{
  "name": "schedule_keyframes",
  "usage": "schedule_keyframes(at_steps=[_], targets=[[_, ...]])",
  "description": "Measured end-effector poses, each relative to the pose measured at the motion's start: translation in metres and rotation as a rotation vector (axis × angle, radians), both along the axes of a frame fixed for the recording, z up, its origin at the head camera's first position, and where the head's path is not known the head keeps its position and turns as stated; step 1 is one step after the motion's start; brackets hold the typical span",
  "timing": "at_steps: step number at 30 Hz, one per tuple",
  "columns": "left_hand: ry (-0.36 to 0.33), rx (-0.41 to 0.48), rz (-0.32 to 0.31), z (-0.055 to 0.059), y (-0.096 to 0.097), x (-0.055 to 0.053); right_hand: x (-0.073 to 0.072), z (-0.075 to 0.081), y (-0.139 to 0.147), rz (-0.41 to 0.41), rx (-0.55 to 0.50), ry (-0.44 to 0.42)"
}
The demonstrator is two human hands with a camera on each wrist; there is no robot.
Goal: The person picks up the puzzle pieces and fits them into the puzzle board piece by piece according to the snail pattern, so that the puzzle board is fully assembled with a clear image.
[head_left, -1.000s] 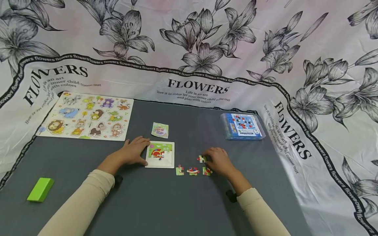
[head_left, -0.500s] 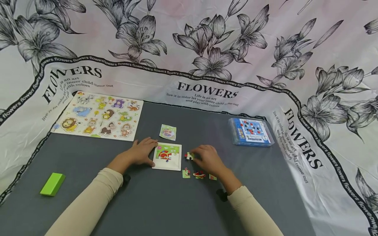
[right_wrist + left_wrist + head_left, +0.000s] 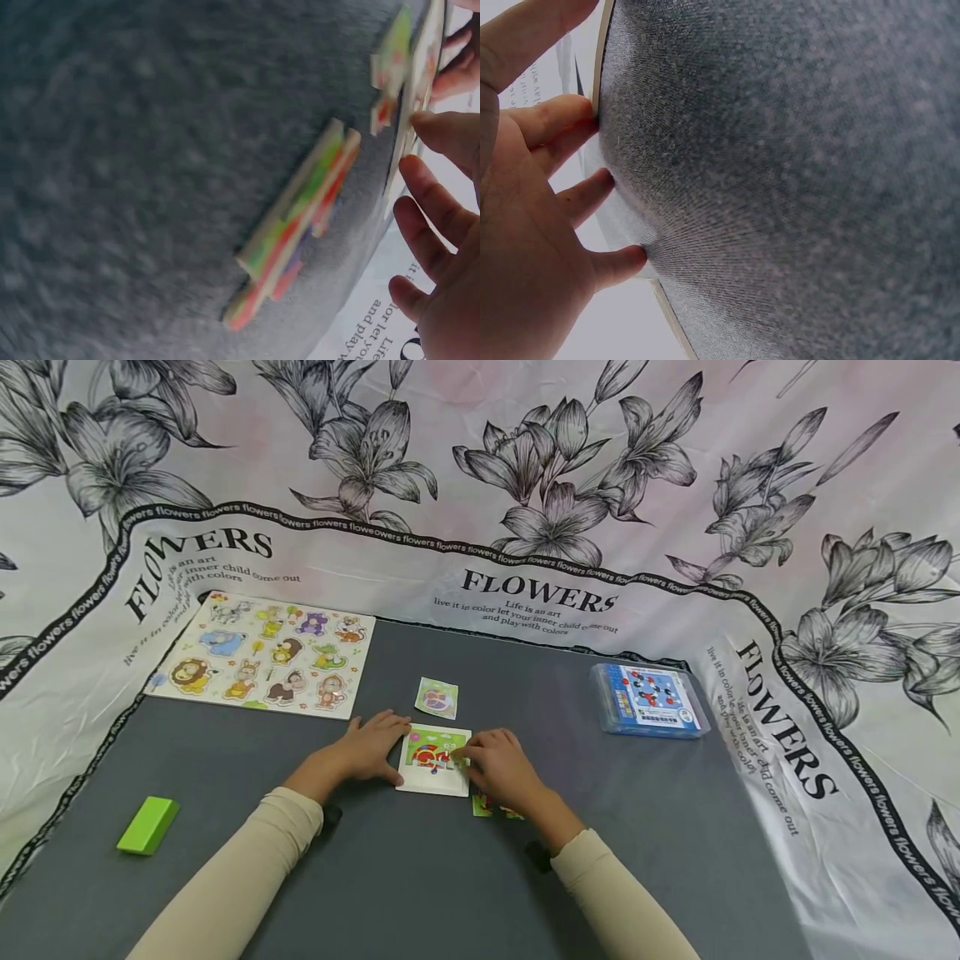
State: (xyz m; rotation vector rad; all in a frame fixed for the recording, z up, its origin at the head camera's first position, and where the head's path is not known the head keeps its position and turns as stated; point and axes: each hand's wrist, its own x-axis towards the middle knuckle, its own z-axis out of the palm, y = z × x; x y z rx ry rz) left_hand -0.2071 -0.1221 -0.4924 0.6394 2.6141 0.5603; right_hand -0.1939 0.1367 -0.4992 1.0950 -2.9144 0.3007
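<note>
A small white jigsaw board [image 3: 420, 782] lies at the middle of the table, with a partly assembled red and green picture on it. My left hand [image 3: 370, 748] rests along its left side, fingers spread and fairly straight, thumb by the lower corner; in the left wrist view fingertips touch the board's edge [image 3: 598, 67]. Over the board's right side, my right hand [image 3: 504, 768] pinches a puzzle piece [image 3: 455, 761] between thumb and fingers, mostly hidden by them. Beneath the right hand lie loose pieces [image 3: 482, 806], blurred in the right wrist view, where a red-green piece [image 3: 300, 217] shows.
A picture card [image 3: 437, 698] lies just behind the board. An animal puzzle board [image 3: 258, 653] is at the back left, and a blue plastic case [image 3: 652, 700] at the back right. A green block [image 3: 147, 825] sits at the front left.
My right hand has carried the puzzle piece leftward from beside the loose pieces onto the board's right side. The left hand stays at the board's left edge. The head view has shifted slightly.
</note>
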Motion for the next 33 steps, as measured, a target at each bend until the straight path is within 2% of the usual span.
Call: schedule_keyframes(at_steps=[7,10,13,17,20,24,29,33], targets=[[0.005,-0.007,0.016,0.004,0.002,-0.004,-0.001,0.000,-0.003,0.019,0.050,0.128],[0.004,-0.011,0.012,0.005,0.002,-0.006,-0.002,0.003,-0.005,0.032,0.072,0.144],[0.005,-0.014,0.005,0.006,0.002,-0.006,-0.001,0.008,-0.008,0.041,0.080,0.104],[-0.001,-0.005,0.012,0.006,0.001,-0.005,0.000,0.015,-0.006,0.033,0.075,-0.005],[-0.010,-0.001,0.010,0.004,0.001,-0.003,0.001,0.019,0.000,0.013,0.055,-0.091],[-0.010,0.005,0.004,0.003,0.001,-0.001,0.004,0.023,0.012,-0.020,0.030,-0.162],[-0.006,-0.007,0.006,0.003,0.000,-0.001,0.013,0.023,0.023,0.001,0.044,-0.200],[-0.010,-0.014,0.002,0.001,0.000,-0.002,0.024,0.020,0.029,0.021,0.080,-0.198]])
